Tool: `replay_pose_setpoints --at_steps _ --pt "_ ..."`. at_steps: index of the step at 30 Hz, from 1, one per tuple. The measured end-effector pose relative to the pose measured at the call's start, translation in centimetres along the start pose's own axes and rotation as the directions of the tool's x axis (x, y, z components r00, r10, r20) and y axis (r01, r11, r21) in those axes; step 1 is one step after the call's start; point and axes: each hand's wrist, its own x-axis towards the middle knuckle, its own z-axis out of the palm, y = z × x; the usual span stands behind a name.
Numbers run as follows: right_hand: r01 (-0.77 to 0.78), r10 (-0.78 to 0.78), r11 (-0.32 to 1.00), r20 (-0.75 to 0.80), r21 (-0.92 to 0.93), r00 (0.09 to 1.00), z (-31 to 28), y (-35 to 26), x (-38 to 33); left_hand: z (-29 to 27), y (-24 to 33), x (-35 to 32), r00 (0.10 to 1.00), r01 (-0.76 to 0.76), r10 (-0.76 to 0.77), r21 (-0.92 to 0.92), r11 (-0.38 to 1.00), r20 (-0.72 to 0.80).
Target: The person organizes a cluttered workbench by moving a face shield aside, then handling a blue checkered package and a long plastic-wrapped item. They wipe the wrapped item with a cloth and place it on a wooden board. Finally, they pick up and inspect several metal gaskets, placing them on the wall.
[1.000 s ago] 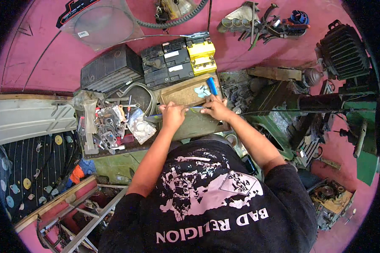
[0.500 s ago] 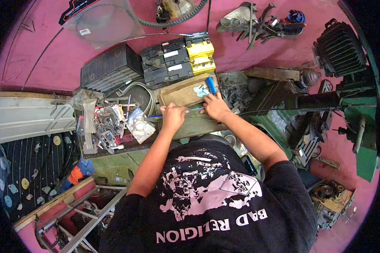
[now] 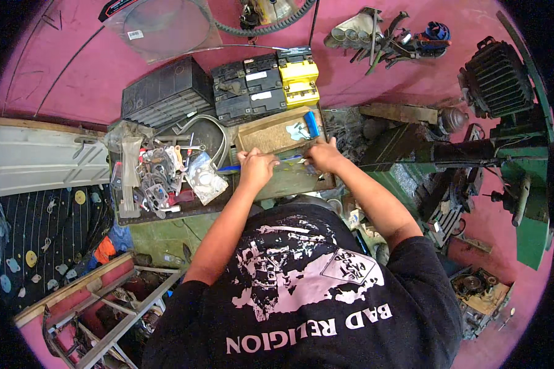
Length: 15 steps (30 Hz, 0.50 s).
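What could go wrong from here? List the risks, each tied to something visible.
The thin blue strip sticks out past the left hand toward the clear bag of parts, so its end might snag the bag.
The right hand is just below the blue object in the wooden tray and could knock it.
Loose metal parts lie crowded near the front edge of the worktop; a bump might push some off.

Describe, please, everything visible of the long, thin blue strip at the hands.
The long, thin blue strip looks narrow and nearly straight, rising slightly rightward, on the near side of the shallow brown rectangular tray. The left hand closes over its middle; the right hand is at its right end, which is hidden. Its material is unclear.
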Motion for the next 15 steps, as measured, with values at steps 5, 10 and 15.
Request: replay_pose_setpoints --at_steps 5,10,15 --pt "-0.15 0.15 0.988 -0.001 -0.022 0.989 0.4 -0.8 0.4 0.6 -0.1 0.1 1.0 -0.015 0.014 0.031 0.999 0.021" --pt "0.14 -0.167 0.961 -0.1 -0.238 0.981 1.5 0.9 0.9 -0.2 1.8 1.8 0.988 -0.017 0.004 0.081 0.997 0.152" --pt "0.183 -0.274 0.933 -0.285 -0.309 0.919 2.1 0.9 -0.8 2.2 4.9 3.9 0.939 -0.17 0.155 0.023 0.985 0.306"
